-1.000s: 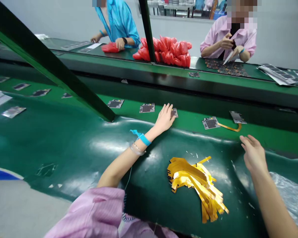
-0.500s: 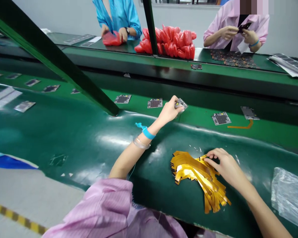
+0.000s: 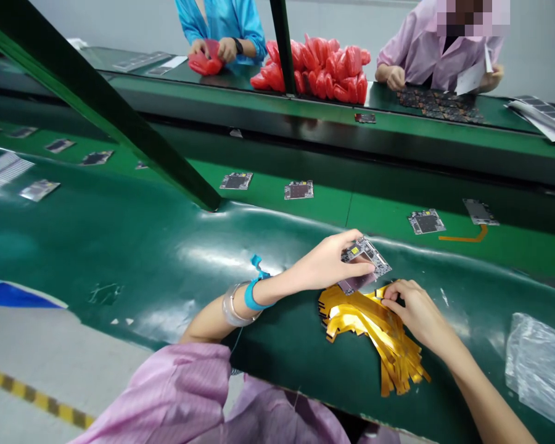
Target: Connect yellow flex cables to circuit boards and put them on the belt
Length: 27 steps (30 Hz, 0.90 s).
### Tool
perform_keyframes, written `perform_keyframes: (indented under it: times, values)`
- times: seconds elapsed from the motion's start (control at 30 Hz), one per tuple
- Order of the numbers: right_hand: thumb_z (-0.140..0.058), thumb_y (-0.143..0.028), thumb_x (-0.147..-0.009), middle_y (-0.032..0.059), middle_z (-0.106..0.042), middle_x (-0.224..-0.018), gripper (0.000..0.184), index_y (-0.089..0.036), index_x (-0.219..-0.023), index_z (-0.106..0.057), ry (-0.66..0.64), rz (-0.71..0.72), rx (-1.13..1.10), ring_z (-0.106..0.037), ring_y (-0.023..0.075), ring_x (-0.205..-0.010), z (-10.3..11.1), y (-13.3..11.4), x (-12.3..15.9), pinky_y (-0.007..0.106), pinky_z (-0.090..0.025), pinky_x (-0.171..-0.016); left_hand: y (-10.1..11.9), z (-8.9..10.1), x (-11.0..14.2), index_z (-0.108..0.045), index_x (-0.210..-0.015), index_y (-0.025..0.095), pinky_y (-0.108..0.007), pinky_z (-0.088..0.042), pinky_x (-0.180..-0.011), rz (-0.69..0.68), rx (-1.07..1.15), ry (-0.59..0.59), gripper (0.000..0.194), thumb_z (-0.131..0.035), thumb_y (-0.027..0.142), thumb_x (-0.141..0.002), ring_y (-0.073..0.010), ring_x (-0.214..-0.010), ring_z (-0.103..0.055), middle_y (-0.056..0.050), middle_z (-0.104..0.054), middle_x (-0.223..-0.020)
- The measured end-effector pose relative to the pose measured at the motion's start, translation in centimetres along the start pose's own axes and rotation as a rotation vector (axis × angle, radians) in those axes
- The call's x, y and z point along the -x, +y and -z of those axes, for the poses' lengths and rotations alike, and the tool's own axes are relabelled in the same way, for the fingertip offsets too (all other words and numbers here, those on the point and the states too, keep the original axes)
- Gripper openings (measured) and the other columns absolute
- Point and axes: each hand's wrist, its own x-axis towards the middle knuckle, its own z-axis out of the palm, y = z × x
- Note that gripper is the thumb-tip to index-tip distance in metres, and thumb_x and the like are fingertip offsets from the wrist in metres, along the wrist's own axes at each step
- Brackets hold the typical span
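Note:
My left hand (image 3: 326,264) is closed on a circuit board (image 3: 377,260), a thin grey board with a yellow square near one corner, held tilted above the mat. Just below lies a fanned pile of gold flex cables (image 3: 370,317) with dark connector ends. At the upper right of this pile, my right hand (image 3: 419,311) pinches the end of one flex cable (image 3: 380,292). Its fingertips partly hide that end, and the rest of the strip merges with the pile. A blue band and a clear bangle circle my left wrist.
Several circuit boards (image 3: 426,222) lie along the green conveyor belt (image 3: 370,213); one board (image 3: 481,211) has a gold cable attached. A slanted green post (image 3: 120,117) crosses the left side. Clear plastic (image 3: 539,364) lies at right. Two co-workers sit opposite, near red bags (image 3: 324,68).
My left hand has brought the circuit board from the belt toward me, close to the right hand. The right hand has barely moved. Boards on the belt have shifted slightly right.

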Motion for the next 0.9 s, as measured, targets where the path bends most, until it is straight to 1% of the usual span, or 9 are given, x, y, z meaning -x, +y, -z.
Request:
perform_keyframes:
  times: [0.07,0.13,0.27,0.37,0.47,0.53,0.6,0.7,0.9]
  values:
    - [-0.065,-0.023,-0.087,0.0059,-0.07,-0.089,0.002,-0.024,-0.085,-0.066,0.024,-0.035,0.004,-0.064,0.0285,-0.09,-0.1,0.0,0.1,0.039,-0.047,-0.081,0.0,-0.3,0.2,-0.056,-0.094,0.018,-0.027,-0.049,-0.074,0.009,0.025,-0.027,0.024,-0.073,0.032,-0.085,-0.0149,-0.082,-0.062,0.0,-0.067,-0.088]
    - [-0.067,-0.026,-0.085,0.0081,-0.07,-0.091,0.005,-0.023,-0.089,-0.066,0.06,-0.083,0.01,-0.063,0.0307,-0.09,-0.2,0.0,0.2,0.041,-0.045,-0.08,-0.1,-0.4,0.4,-0.057,-0.097,0.018,-0.027,-0.049,-0.075,0.021,0.027,-0.055,0.023,-0.072,0.032,-0.086,-0.0158,-0.083,-0.064,-0.001,-0.069,-0.09]
    - [-0.069,-0.027,-0.083,0.0063,-0.069,-0.082,0.007,-0.024,-0.078,-0.064,0.063,-0.12,-0.032,-0.062,0.0304,-0.083,-0.1,0.2,0.2,0.04,-0.044,-0.074,-0.3,-0.7,0.7,-0.059,-0.097,0.018,-0.028,-0.05,-0.075,0.017,-0.041,-0.07,0.023,-0.072,0.034,-0.086,-0.0177,-0.086,-0.065,-0.001,-0.069,-0.089]
    - [-0.068,-0.031,-0.085,0.0056,-0.07,-0.085,0.013,-0.025,-0.076,-0.062,0.04,-0.092,-0.103,-0.063,0.0288,-0.087,0.9,-0.1,0.4,0.039,-0.047,-0.077,-0.3,-1.0,0.9,-0.06,-0.098,0.018,-0.028,-0.05,-0.075,0.026,-0.031,-0.093,0.023,-0.072,0.034,-0.086,-0.0174,-0.085,-0.066,-0.001,-0.07,-0.091]
    - [-0.054,-0.041,-0.1,0.0045,-0.07,-0.093,0.017,-0.026,-0.092,-0.056,0.122,-0.063,-0.329,-0.066,0.0231,-0.09,2.2,-1.4,1.3,0.036,-0.052,-0.082,0.0,-1.5,1.4,-0.06,-0.097,0.018,-0.026,-0.05,-0.07,0.067,-0.004,-0.119,0.022,-0.072,0.032,-0.085,-0.0156,-0.079,-0.066,-0.001,-0.07,-0.089]
    - [-0.052,-0.044,-0.103,-0.0002,-0.063,-0.083,0.016,-0.027,-0.103,-0.053,0.248,-0.071,-0.54,-0.063,0.0182,-0.079,2.8,-2.9,2.2,0.03,-0.051,-0.074,0.4,-1.9,1.8,-0.059,-0.095,0.018,-0.023,-0.047,-0.063,0.095,0.008,-0.138,0.021,-0.072,0.032,-0.085,-0.0136,-0.072,-0.064,0.001,-0.069,-0.084]
    - [-0.065,-0.044,-0.097,-0.0057,-0.049,-0.07,0.02,-0.027,-0.105,-0.056,0.296,-0.094,-0.629,-0.052,0.0145,-0.065,3.0,-4.4,3.1,0.025,-0.047,-0.063,0.7,-2.4,2.3,-0.058,-0.094,0.019,-0.021,-0.044,-0.057,0.092,-0.01,-0.142,0.019,-0.071,0.031,-0.086,-0.0115,-0.065,-0.061,0.003,-0.067,-0.078]
    - [-0.075,-0.042,-0.088,-0.008,-0.036,-0.063,0.021,-0.023,-0.091,-0.066,0.257,-0.157,-0.578,-0.043,0.0121,-0.057,2.4,-6.2,3.9,0.023,-0.042,-0.058,1.2,-3.1,2.9,-0.055,-0.094,0.02,-0.02,-0.041,-0.053,0.078,-0.055,-0.156,0.016,-0.067,0.029,-0.09,-0.01,-0.057,-0.058,0.005,-0.064,-0.07]
    - [-0.079,-0.043,-0.079,-0.0068,-0.037,-0.059,0.022,-0.021,-0.081,-0.073,0.429,-0.29,-0.577,-0.04,0.0114,-0.053,1.4,-7.3,3.9,0.023,-0.039,-0.05,1.3,-3.8,3.8,-0.053,-0.095,0.021,-0.02,-0.039,-0.051,0.009,-0.168,-0.101,0.011,-0.063,0.025,-0.092,-0.009,-0.053,-0.056,0.007,-0.061,-0.068]
